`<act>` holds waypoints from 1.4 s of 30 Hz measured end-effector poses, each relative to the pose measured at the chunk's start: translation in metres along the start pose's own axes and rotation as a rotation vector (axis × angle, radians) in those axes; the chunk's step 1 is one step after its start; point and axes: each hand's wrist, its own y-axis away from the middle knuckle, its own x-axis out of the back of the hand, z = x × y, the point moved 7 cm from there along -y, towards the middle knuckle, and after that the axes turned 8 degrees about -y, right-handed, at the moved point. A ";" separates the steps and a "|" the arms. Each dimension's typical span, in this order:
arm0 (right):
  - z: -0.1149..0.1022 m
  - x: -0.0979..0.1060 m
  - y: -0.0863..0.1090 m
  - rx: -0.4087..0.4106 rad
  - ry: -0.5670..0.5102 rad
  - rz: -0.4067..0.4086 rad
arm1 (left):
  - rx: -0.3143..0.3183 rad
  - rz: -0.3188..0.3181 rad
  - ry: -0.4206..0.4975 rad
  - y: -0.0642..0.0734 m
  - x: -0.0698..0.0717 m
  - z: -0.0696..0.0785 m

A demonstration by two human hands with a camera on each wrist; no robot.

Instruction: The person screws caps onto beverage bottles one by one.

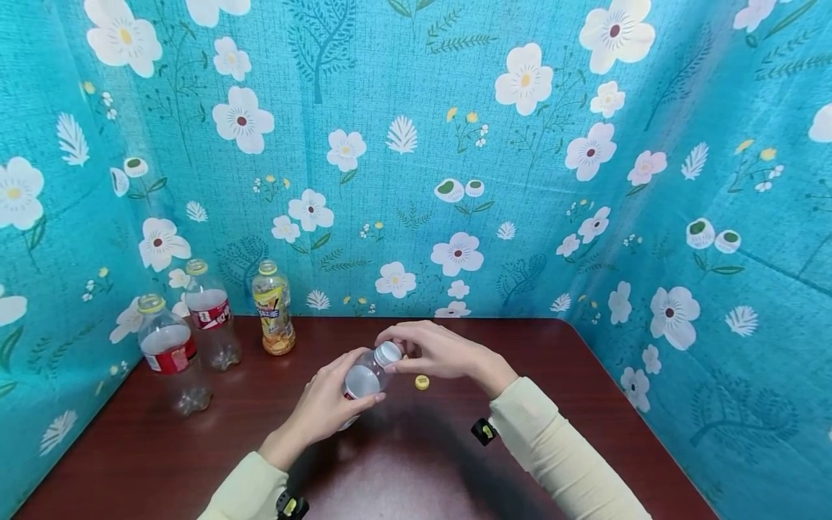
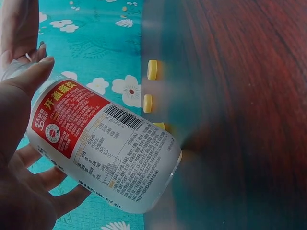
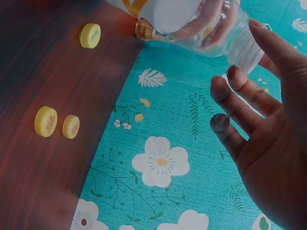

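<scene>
Clear plastic bottle with a white-and-red printed label (image 1: 362,380): held tilted over the dark reddish-brown wooden tabletop (image 1: 416,484), between both hands; can't tell if the base touches. Looks empty, so likely very light. Walls probably thin and springy, would dent under a hard squeeze; smooth label could slip. Not fragile. Best hold: round the labelled body, modest pressure.

Round white plastic cap (image 1: 388,352) at the neck, likely the stiffest part, takes a firm pinch at its rim.

Left hand (image 1: 331,396): thumb over one side, fingers part-curled and spread round the other, gripping the body. Right hand (image 1: 442,349): thumb and forefinger appear pinched on the cap, other fingers loosely bent, free.

Near the hands, small round yellow plastic caps (image 3: 45,121), at least three, lie loose on the tabletop.

Well left: two clear plastic bottles with red-and-white labels (image 1: 170,354) and a clear plastic bottle with a yellow label (image 1: 273,312), all upright. Behind: blue floral fabric curtain (image 1: 383,217).
</scene>
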 end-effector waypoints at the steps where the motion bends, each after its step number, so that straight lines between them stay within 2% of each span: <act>1: 0.000 0.000 0.000 0.001 -0.012 0.000 | -0.003 -0.002 0.003 0.000 0.000 0.000; 5: 0.001 -0.001 -0.001 0.000 -0.053 0.019 | -0.013 -0.006 0.006 0.001 -0.001 -0.001; 10: 0.002 -0.001 -0.002 0.006 -0.050 0.064 | -0.024 0.003 0.034 0.001 -0.002 -0.003; 18: -0.007 0.000 -0.001 0.070 -0.032 0.135 | -0.035 0.035 0.070 0.003 -0.001 0.001; 23: -0.007 0.000 -0.001 0.045 -0.002 0.169 | -0.024 0.057 0.055 0.003 -0.001 0.003; 34: -0.004 -0.001 -0.003 0.006 -0.038 0.143 | -0.001 -0.001 0.068 0.002 0.000 0.002; 42: -0.004 0.003 -0.002 0.006 -0.082 0.178 | 0.020 -0.020 0.090 0.001 0.006 0.001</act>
